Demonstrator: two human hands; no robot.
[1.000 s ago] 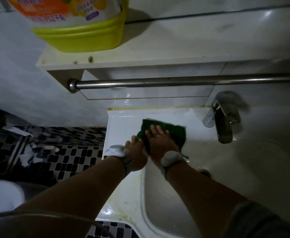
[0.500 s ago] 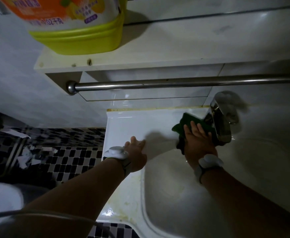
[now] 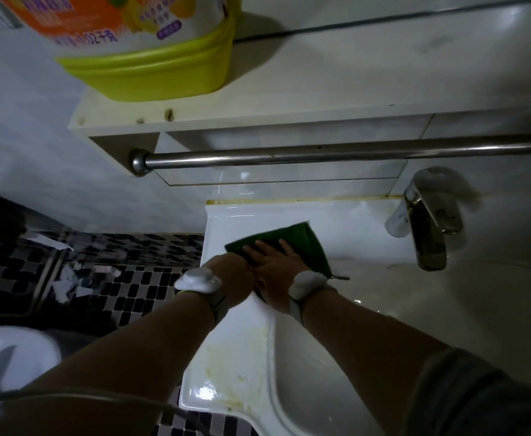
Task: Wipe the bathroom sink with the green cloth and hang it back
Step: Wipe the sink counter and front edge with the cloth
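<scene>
Your right hand presses flat, fingers spread, on the green cloth at the sink's back-left rim. Your left hand rests beside it; I cannot tell its grip.

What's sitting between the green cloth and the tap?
Nothing: in the head view, only bare white sink ledge separates the green cloth from the chrome tap.

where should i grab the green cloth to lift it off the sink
Pinch the far right corner of the green cloth, coming from above on the faucet side. It lies flat on the sink rim with the right hand pressing its near half, so only that far edge is free.
</scene>
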